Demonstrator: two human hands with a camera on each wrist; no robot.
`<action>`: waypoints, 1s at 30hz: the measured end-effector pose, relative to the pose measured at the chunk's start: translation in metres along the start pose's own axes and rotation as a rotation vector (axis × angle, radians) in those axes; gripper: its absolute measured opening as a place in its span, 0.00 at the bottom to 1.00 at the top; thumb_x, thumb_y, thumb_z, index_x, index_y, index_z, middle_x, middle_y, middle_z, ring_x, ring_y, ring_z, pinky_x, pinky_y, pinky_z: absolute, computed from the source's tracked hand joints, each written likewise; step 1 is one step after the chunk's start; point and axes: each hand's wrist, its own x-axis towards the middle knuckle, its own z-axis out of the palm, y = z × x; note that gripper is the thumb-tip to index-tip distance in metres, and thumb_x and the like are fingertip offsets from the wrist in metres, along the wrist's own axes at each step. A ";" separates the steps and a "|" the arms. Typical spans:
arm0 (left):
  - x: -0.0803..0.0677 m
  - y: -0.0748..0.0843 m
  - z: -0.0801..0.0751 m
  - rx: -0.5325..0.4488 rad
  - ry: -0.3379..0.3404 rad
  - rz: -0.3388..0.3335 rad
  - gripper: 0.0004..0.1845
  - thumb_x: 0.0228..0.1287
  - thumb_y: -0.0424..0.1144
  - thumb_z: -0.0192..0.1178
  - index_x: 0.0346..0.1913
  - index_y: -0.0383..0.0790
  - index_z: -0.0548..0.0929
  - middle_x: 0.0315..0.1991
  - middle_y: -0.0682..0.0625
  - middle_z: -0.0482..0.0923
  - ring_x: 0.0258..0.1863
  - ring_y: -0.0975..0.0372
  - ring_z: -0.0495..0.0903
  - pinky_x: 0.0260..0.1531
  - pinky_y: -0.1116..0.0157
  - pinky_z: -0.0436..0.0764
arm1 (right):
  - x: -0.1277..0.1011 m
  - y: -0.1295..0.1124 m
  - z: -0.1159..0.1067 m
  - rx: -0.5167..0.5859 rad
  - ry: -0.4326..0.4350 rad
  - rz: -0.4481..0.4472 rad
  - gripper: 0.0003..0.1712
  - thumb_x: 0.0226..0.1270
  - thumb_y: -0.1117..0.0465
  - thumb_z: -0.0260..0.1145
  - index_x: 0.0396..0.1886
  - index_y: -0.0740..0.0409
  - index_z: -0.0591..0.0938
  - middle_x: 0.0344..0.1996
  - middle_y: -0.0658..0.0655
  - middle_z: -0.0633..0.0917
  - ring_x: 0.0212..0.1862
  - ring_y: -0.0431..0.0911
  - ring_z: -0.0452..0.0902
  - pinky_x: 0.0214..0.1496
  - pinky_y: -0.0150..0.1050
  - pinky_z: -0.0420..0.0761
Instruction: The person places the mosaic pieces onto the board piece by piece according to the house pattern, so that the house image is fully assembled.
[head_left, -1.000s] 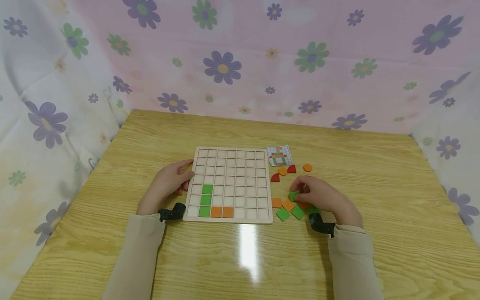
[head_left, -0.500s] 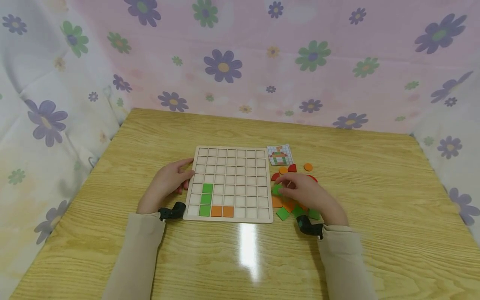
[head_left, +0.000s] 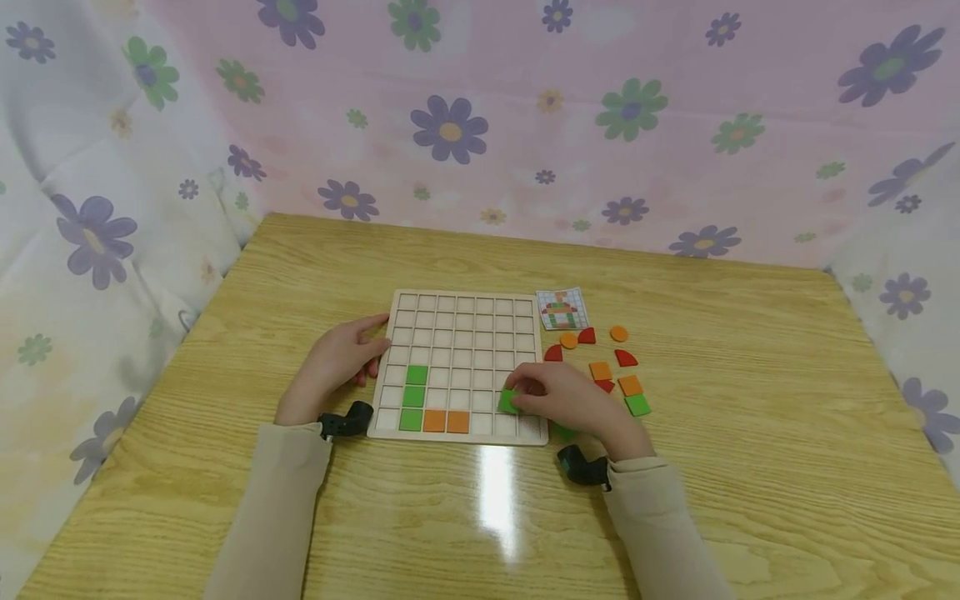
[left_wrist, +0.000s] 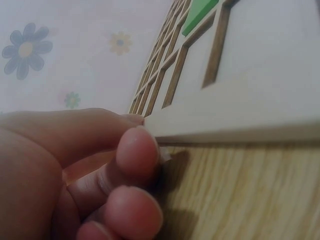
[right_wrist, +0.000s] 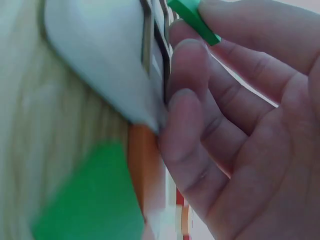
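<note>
A wooden grid board (head_left: 459,439) lies on the table, with several green square tiles (head_left: 414,397) in a column and two orange square tiles (head_left: 446,422) in its bottom row. Over the board's right part, my right hand (head_left: 564,400) pinches a green square tile (head_left: 508,402) between thumb and fingers. The right wrist view shows that held tile (right_wrist: 195,19) at the thumb tip. At the board's left edge, my left hand (head_left: 339,360) touches the rim with its fingertips; in the left wrist view the fingers (left_wrist: 137,150) rest right against the frame's side (left_wrist: 225,131).
Right of the board lie loose pieces: red quarter-circles (head_left: 626,358), orange discs (head_left: 618,333), orange squares (head_left: 601,371) and a green square (head_left: 637,405). A small pattern card (head_left: 562,309) sits by the top right corner. Flowered cloth (head_left: 517,150) hangs behind the table.
My right hand has carried the green tile leftward from the loose pieces to over the board's right side, uncovering some pieces. The left hand stays at the board's left edge.
</note>
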 end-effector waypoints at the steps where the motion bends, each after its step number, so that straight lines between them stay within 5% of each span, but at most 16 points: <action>1: 0.000 0.000 0.000 0.001 0.000 0.000 0.28 0.67 0.49 0.52 0.69 0.55 0.61 0.19 0.46 0.76 0.13 0.59 0.71 0.17 0.63 0.76 | 0.001 -0.002 0.001 -0.002 -0.004 -0.012 0.06 0.64 0.54 0.61 0.40 0.44 0.80 0.31 0.42 0.79 0.34 0.39 0.72 0.39 0.34 0.74; 30: 0.001 0.000 0.000 -0.023 0.001 -0.011 0.28 0.67 0.50 0.52 0.68 0.55 0.62 0.20 0.46 0.75 0.14 0.59 0.72 0.19 0.62 0.77 | 0.006 -0.035 0.025 -0.213 0.040 -0.069 0.03 0.60 0.56 0.64 0.34 0.45 0.82 0.28 0.39 0.75 0.31 0.36 0.69 0.35 0.31 0.71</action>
